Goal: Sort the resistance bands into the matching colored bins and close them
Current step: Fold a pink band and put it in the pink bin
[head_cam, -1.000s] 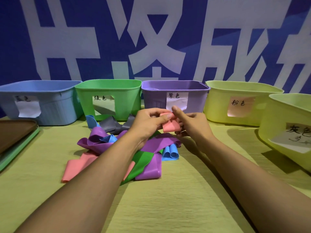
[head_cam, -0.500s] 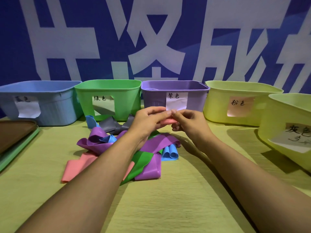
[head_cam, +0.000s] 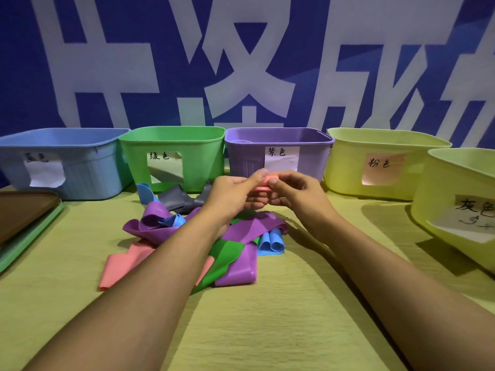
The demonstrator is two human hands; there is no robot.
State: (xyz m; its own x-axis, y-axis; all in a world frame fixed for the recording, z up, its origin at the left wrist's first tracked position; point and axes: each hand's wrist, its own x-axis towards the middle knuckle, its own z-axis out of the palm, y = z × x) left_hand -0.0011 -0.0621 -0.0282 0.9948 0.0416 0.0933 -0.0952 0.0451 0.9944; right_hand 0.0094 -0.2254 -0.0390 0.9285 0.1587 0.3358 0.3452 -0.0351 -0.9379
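Both hands meet above the pile in front of the purple bin [head_cam: 278, 145]. My left hand [head_cam: 235, 192] and my right hand [head_cam: 297, 195] pinch a folded pink band [head_cam: 263, 184] between thumbs and fingers. Under my forearms lies a pile of bands [head_cam: 241, 231]: purple, green, blue, pink and grey ones. Along the back stand a blue bin [head_cam: 80, 170], a green bin [head_cam: 203, 156], and a yellow bin with a pink label [head_cam: 348, 162]. A second yellow bin with a white label [head_cam: 434, 199] sits at the right.
A brown lid on a green lid [head_cam: 24, 223] lies at the left edge of the yellow-green table [head_cam: 267, 317]. A blue wall with large white characters rises behind the bins. All bins are open on top.
The pink band hung down from my fingers a second ago; now it is folded up small between both hands, which have drawn closer together and risen slightly.
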